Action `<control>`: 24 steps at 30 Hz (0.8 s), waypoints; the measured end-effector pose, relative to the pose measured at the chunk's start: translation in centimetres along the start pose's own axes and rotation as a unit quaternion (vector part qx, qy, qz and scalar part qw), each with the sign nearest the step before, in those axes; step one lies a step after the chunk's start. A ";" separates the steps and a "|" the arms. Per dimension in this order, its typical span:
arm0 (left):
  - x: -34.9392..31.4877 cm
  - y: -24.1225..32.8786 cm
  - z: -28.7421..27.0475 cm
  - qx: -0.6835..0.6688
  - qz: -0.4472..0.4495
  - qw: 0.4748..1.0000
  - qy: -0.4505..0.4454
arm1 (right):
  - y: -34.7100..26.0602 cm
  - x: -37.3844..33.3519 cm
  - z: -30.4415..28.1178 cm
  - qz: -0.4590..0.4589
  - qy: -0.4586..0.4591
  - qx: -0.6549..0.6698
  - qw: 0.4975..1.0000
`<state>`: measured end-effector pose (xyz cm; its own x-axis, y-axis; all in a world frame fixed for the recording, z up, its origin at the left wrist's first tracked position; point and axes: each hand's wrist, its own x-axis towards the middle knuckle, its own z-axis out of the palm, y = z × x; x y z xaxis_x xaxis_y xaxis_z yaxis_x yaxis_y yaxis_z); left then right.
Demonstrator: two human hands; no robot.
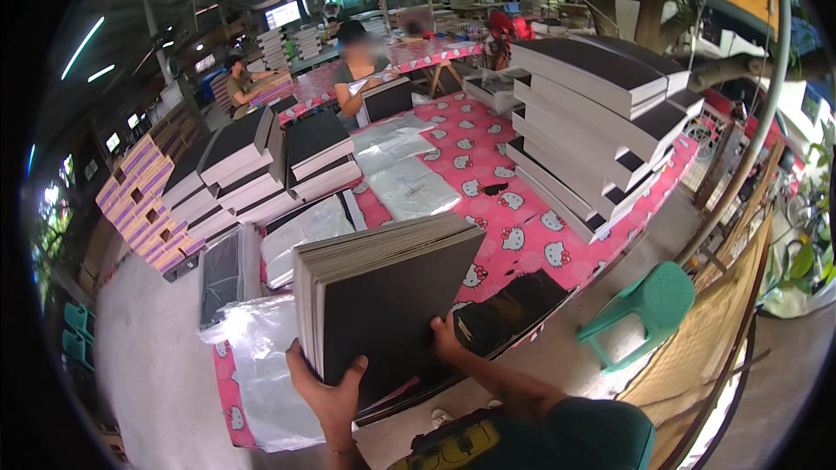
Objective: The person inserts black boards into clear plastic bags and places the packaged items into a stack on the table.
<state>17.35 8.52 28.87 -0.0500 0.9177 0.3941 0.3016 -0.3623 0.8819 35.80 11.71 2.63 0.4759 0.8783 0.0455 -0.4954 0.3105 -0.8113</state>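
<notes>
1. The thick black-covered book (387,309) stands up, a bit tilted, between the two hands, over the near side of the desk (579,274). I can't tell if its bottom touches the desk.
2. The left hand (329,393) is wrapped around the low left corner, with its thumb on the black cover. The right hand (448,341) presses on the cover's right side; its other fingers are hard to see.
3. It looks heavy, because it is so fat with pages. Two hands seem best, one on each side, down low.
4. The cover looks stiff and flat, so it should not flop. The pages might spread, so squeeze both covers together.
5. Corners could get dented. The shiny plastic bag (266,383) just left of the left hand looks slippery.
</notes>
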 end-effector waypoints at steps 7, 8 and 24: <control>-1.8 -0.7 0.1 0.073 0.130 0.988 0.033 | -1.3 0.7 0.9 -0.052 -0.019 -0.022 0.998; -1.8 -1.0 0.2 0.068 0.057 0.996 -0.007 | -1.4 0.2 1.2 -0.057 -0.004 -0.048 0.997; -0.7 -1.4 -2.3 -0.057 0.010 0.998 0.037 | -3.6 1.6 2.9 -0.006 -0.060 -0.058 0.996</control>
<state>14.75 8.06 27.93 -0.1165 0.8975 0.4253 0.1935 -0.3995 0.8961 36.19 13.03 7.32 0.3877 0.9140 0.1200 -0.3984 0.2835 -0.8723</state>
